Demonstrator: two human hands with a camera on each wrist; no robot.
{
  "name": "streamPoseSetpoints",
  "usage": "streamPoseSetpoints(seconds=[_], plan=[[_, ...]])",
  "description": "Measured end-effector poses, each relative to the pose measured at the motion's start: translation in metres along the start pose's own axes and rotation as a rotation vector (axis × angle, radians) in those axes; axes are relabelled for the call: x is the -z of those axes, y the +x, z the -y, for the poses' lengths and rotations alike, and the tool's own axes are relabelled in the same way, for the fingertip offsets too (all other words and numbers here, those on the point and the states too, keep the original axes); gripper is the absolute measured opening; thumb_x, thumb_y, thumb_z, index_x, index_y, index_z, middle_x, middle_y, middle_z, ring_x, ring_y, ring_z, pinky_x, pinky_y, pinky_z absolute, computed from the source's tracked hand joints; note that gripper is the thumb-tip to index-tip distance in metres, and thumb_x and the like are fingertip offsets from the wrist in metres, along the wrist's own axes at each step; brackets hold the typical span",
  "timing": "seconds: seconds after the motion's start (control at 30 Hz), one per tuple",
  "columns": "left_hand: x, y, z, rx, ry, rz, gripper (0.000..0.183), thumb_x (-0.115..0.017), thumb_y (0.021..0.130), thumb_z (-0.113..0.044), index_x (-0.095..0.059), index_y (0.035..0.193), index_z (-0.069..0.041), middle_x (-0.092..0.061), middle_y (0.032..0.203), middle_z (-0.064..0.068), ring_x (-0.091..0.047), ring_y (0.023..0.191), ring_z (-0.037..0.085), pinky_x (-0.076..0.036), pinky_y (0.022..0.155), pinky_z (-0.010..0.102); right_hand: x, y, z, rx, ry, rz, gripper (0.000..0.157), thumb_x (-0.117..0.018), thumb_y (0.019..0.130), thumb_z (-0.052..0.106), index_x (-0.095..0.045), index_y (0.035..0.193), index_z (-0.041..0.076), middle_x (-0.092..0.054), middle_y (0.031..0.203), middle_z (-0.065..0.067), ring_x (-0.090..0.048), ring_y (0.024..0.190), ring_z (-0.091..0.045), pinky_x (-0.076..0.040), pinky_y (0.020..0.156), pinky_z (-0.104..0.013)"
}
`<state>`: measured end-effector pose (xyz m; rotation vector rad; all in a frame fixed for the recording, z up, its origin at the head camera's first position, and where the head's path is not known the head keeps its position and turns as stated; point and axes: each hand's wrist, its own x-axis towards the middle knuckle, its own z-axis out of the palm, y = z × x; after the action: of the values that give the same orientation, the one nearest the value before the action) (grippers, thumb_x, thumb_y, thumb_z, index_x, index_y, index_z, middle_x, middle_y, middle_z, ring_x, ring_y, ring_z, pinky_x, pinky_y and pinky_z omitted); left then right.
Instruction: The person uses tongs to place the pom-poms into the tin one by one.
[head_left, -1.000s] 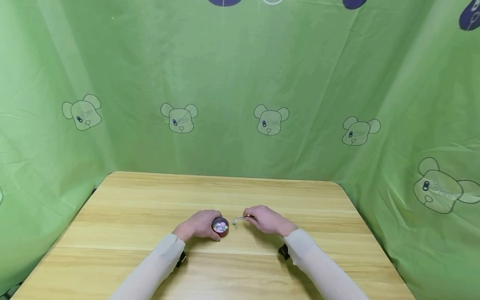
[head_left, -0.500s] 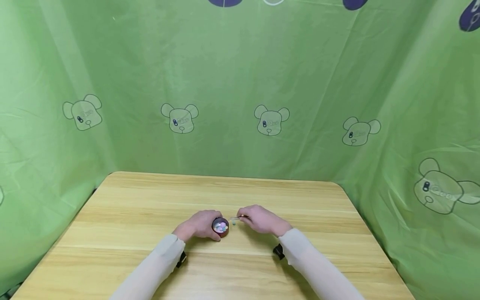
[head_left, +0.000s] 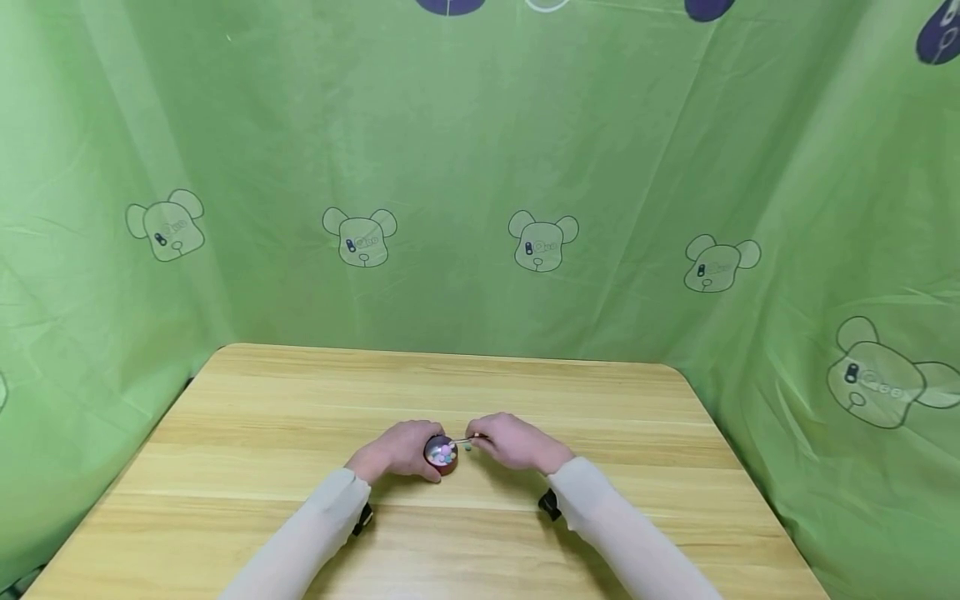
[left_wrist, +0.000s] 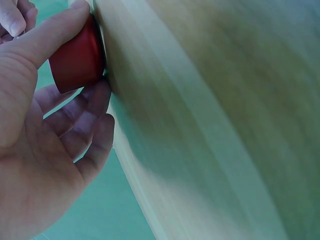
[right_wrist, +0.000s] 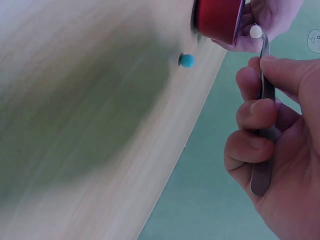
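My left hand (head_left: 403, 448) holds a small round red tin (left_wrist: 77, 62) standing on the table, thumb on one side and fingers on the other. Inside are several small pastel balls (head_left: 442, 455), pink among them. My right hand (right_wrist: 300, 115) grips metal tweezers (right_wrist: 269, 95) between thumb and curled fingers. A small white ball (right_wrist: 256, 32) is at the tweezers' tips, close to the tin's rim. The head view shows the tips over the rim's right side. On the tabletop, just right of the tin, lies a blue ball (right_wrist: 187, 60).
The wooden table (head_left: 450, 542) reaches beyond both hands to a far edge. Green curtains (head_left: 450, 167) with bear prints hang behind it and at both sides. Dark wrist devices sit under each sleeve (head_left: 600, 508).
My right hand has moved left with the tweezers, past the blue ball to the tin's rim. The blue ball stays on the table. My left hand and the tin have not moved.
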<state>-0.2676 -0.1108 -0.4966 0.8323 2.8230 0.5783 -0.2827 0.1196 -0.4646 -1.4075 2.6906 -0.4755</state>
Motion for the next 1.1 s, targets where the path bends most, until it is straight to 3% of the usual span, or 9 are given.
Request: streamPoseSetpoints(seconds=[0.6,1.1], plan=[[0.001,-0.001,0.001,-0.013,0.000,-0.001,0.051,-0.084,0.066,-0.040,-0.060,0.104,-0.018,-0.059,0.093,-0.009,-0.055,0.084,0.009,-0.046,0.079,0.030,-0.010,0.007,-0.005,-0.014,0.008,0.022,0.013,-0.052,0.097,0.016,-0.064,0.102,0.012,-0.067,0.096,0.000,-0.059,0.085,-0.007,-0.049,0.079,-0.027],[0.000,0.000,0.002,-0.010,-0.005,-0.007,0.051,-0.085,0.065,-0.039,-0.060,0.104,-0.017,-0.060,0.094,-0.009,-0.056,0.086,0.011,-0.045,0.080,0.031,-0.011,0.005,-0.007,-0.082,0.011,0.031,0.013,-0.052,0.097,0.020,-0.063,0.103,0.015,-0.064,0.096,0.005,-0.058,0.086,-0.006,-0.049,0.079,-0.028]])
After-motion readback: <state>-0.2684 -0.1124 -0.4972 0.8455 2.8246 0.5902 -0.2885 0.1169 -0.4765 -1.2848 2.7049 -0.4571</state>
